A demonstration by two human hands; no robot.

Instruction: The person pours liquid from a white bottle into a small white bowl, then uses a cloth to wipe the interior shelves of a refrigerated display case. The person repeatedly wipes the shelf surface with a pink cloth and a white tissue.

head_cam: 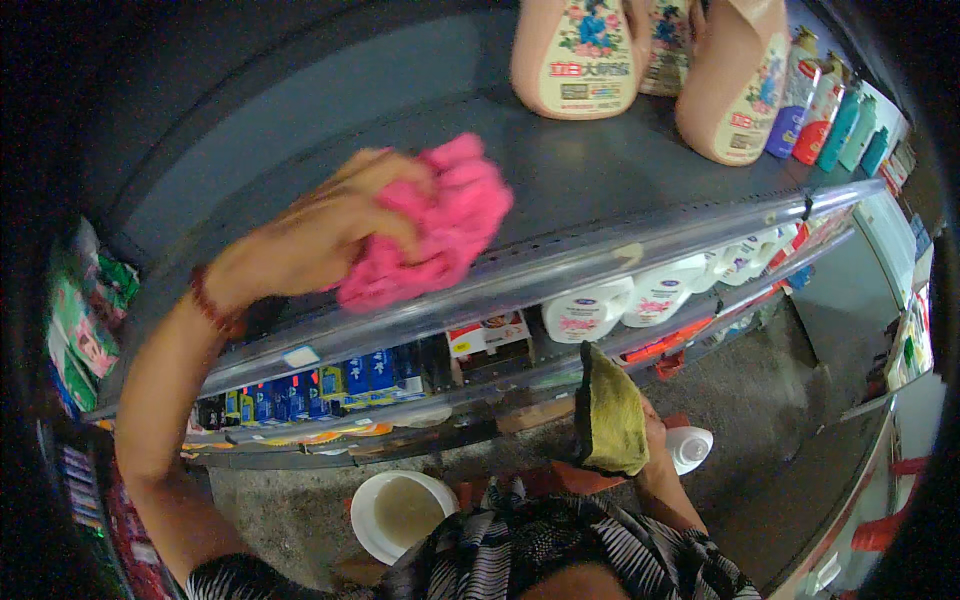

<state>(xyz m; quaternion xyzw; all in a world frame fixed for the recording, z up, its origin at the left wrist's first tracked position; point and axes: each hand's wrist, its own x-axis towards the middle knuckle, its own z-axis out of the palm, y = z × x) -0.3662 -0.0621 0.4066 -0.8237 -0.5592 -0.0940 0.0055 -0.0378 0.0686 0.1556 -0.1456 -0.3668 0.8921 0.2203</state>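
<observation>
Bunched under my left hand (pixel 322 217) is a bright pink cloth (pixel 450 225), pressed on the dark grey shelf (pixel 540 161) near its front edge; hand and cloth are slightly blurred. A red bracelet circles that wrist. Lower down, in front of the shelving, my right hand (pixel 654 435) grips a yellow-green cloth with a dark edge (pixel 615 420). Large pink detergent bottles (pixel 581 60) stand on the shelf, right of the pink cloth. A white bucket (pixel 360 517) holding cloudy liquid stands on the floor.
Pump bottles (pixel 795 105) line the shelf's right end. A clear price rail (pixel 570 262) runs along its edge. Below are white bottles (pixel 585 307) and blue boxes (pixel 292 397). A white bottle (pixel 690 450) stands near my right hand. Green packages (pixel 82 322) are at far left.
</observation>
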